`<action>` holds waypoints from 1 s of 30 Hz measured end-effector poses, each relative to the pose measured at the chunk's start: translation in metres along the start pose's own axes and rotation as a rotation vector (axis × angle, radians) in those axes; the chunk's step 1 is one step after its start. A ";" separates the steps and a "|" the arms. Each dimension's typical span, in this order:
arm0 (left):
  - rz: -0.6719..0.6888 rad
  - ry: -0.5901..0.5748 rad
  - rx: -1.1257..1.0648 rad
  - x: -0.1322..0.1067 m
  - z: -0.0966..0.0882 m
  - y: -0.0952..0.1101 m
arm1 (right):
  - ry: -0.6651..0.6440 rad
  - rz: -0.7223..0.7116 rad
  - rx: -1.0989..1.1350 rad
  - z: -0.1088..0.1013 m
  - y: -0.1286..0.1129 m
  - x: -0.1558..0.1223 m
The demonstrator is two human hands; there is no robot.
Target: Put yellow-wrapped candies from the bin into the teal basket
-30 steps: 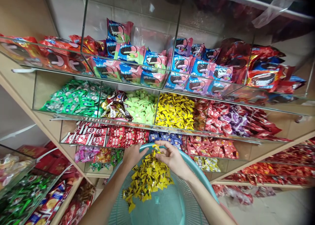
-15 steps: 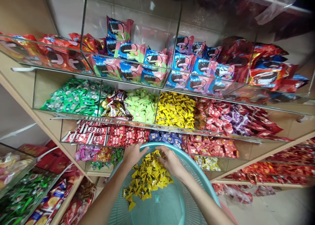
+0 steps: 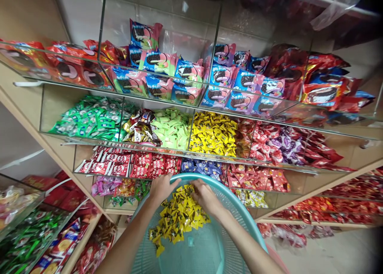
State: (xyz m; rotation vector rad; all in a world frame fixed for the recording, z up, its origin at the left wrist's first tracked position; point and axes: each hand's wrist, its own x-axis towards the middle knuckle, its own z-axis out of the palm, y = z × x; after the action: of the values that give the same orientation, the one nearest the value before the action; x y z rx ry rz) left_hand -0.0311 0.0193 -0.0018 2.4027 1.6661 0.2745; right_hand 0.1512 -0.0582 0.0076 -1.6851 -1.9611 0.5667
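Note:
A teal plastic basket (image 3: 239, 210) stands below the shelves, tilted so that I look into it. Yellow wrapped candies (image 3: 179, 216) lie piled against its far left side, over part of the bottom. My left hand (image 3: 161, 188) is closed on the basket's far rim, left of the pile, with its fingertips partly hidden. Inside the basket, my right hand (image 3: 206, 196) is at the upper right of the pile. Its fingers are curled on yellow candies, and the palm side is hidden.
Glass-fronted shelves carry a bin of yellow candies (image 3: 213, 134), green candies (image 3: 92, 118), pale green candies (image 3: 170, 128) and blue packets (image 3: 202, 168). Cookie packs (image 3: 220, 76) fill the upper shelf. More sweets (image 3: 38, 234) are at the lower left. Tiled floor (image 3: 338, 250) shows at right.
My right hand's fingers have drawn in and curled more, moving slightly right at the top of the candy pile. My left hand and the basket look unmoved.

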 end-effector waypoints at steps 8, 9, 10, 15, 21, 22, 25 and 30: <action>-0.001 -0.016 -0.013 0.000 -0.001 0.000 | 0.014 -0.098 0.013 0.011 -0.002 0.002; 0.004 -0.012 -0.010 0.000 -0.001 0.000 | 0.007 -0.100 0.004 0.011 -0.003 0.003; 0.008 -0.008 -0.008 0.000 -0.001 -0.001 | -0.001 -0.099 -0.006 0.011 -0.003 0.003; -0.015 -0.021 -0.023 -0.001 -0.003 0.001 | 0.007 -0.088 -0.056 0.007 -0.009 0.002; -0.022 -0.019 -0.028 -0.001 -0.003 0.002 | 0.118 -0.163 -0.038 -0.010 -0.023 0.005; -0.019 -0.015 -0.022 -0.001 -0.002 0.001 | 0.152 -0.183 -0.027 -0.016 -0.027 0.006; -0.012 -0.011 0.003 0.000 0.000 0.000 | 0.272 -0.232 -0.010 -0.043 -0.045 0.008; -0.006 -0.001 0.013 0.000 0.000 0.000 | 0.449 -0.277 -0.082 -0.100 -0.060 0.020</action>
State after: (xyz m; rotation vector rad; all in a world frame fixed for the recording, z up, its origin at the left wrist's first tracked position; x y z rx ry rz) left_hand -0.0308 0.0196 -0.0019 2.4062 1.6800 0.2622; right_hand 0.1629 -0.0483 0.1246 -1.3993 -1.8520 0.0019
